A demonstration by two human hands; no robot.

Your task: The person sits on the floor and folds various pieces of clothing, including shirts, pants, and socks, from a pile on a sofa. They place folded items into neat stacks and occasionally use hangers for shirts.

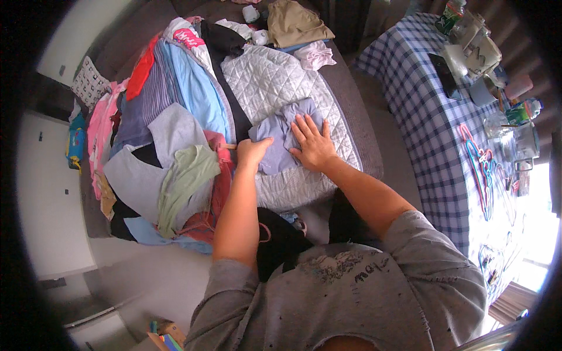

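Observation:
A lavender-grey garment (274,151), partly folded and wrinkled, lies on a white quilted pad (281,79) before me. My left hand (253,153) is at the garment's left edge, thumb on top and the other fingers curled out of sight. Flat on the garment's right part rests my right hand (312,145), its fingers spread. Just left of my left hand is a loose pile of clothes, with a pale green top (189,175) over light grey trousers (131,180) and a dusty red garment (221,175) beside them.
The pad and clothes lie on a brown sofa (366,140). Folded khaki trousers (296,24) and a pale pink cloth (315,55) sit at its far end. On the right, a table with a checked tablecloth (408,79) bears a phone (443,74), bottles, cups and hangers (480,171).

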